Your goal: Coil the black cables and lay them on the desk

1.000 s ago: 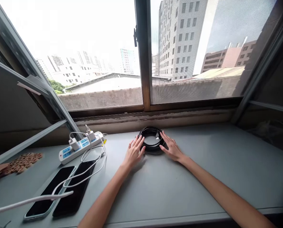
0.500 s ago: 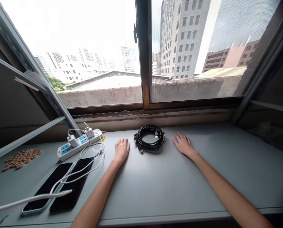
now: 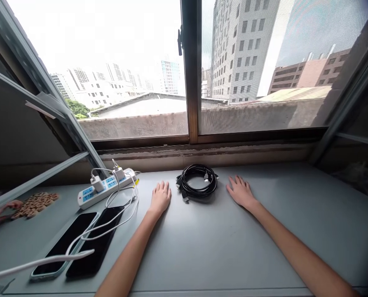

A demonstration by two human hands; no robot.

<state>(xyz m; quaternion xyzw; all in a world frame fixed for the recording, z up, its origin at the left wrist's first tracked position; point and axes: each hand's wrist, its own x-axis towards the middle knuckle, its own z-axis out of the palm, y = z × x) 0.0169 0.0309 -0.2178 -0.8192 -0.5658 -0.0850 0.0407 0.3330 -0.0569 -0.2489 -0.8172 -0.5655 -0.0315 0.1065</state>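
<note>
A coil of black cables [image 3: 199,190] with several connector ends lies on the grey tabletop [image 3: 196,247], below the window. To its left my left hand [image 3: 160,197] rests palm down, fingers stretched forward, holding nothing. My right hand [image 3: 240,191] lies flat to the right of the coil with its fingers spread, and it too is without any object. Neither hand touches the cables.
On the left stands a white power strip [image 3: 105,190] with two plugged-in chargers and white cords. Two phones, one light-rimmed [image 3: 66,243] and one black [image 3: 94,243], lie under the cords. Another person's hand [image 3: 9,206] is beside small brown pieces [image 3: 37,205] at far left.
Another person's hand has come into view at the left edge by the brown pieces. The view has shifted slightly; my hands stay resting beside the coil.
</note>
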